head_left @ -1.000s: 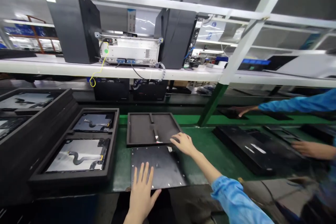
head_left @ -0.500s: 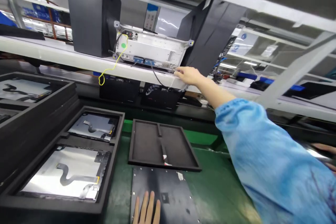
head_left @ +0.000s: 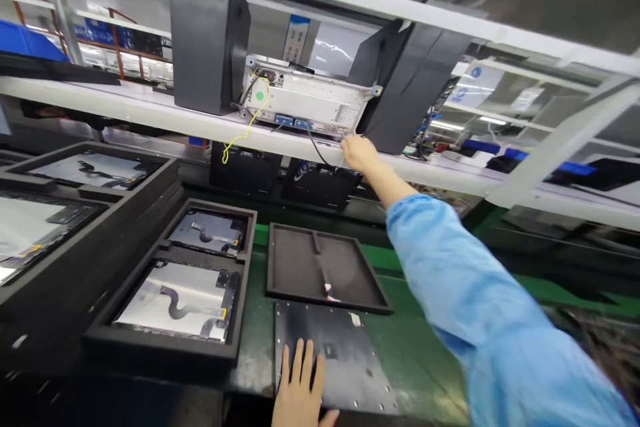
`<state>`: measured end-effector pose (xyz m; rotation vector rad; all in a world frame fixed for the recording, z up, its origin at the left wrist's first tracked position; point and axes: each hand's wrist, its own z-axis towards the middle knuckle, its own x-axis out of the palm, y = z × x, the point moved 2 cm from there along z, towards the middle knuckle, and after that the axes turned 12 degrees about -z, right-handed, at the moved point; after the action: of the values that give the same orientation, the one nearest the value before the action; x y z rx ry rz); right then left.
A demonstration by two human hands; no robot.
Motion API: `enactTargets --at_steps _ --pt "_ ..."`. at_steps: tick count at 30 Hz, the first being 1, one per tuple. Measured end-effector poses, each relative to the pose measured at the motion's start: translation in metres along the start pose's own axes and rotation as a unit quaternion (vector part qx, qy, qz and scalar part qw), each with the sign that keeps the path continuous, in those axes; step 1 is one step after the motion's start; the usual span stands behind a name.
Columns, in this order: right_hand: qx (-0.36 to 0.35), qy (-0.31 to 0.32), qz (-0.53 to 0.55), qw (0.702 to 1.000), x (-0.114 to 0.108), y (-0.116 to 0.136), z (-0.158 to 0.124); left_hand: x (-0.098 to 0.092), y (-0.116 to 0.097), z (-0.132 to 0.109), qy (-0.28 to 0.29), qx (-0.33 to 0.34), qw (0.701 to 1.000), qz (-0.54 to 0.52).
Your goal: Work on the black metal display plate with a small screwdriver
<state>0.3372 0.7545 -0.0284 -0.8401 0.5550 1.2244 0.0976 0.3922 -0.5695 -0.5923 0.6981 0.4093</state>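
Place: you stand at an electronics assembly line in a factory.
Work surface: a green conveyor belt [head_left: 425, 373] runs in front of you.
Trays: black foam trays [head_left: 165, 340] sit to your left, holding display panels [head_left: 175, 300] with flex cables.
Shelf: a white metal rack shelf [head_left: 125, 110] overhead carries a silver test instrument [head_left: 310, 100] with plugged cables and a yellow wire [head_left: 245, 133].
Clothing: your blue smock sleeve [head_left: 480, 320] fits such a line.
Background: more lit racks [head_left: 115, 57] stretch behind.
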Motion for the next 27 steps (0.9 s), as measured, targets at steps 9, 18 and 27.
enactTargets --at_steps 9,18,27 --pt "0.019 -0.085 0.159 0.983 -0.014 0.019 -0.041 -0.035 -0.003 0.007 0.077 0.006 0.997 0.008" --pt "0.078 -0.261 0.331 0.903 -0.052 0.050 -0.134 -0.056 -0.009 0.015 0.115 0.008 0.993 0.017" --pt "0.391 0.009 0.562 0.728 0.017 0.135 -0.604 -0.059 -0.018 0.016 0.098 0.006 0.993 0.070"
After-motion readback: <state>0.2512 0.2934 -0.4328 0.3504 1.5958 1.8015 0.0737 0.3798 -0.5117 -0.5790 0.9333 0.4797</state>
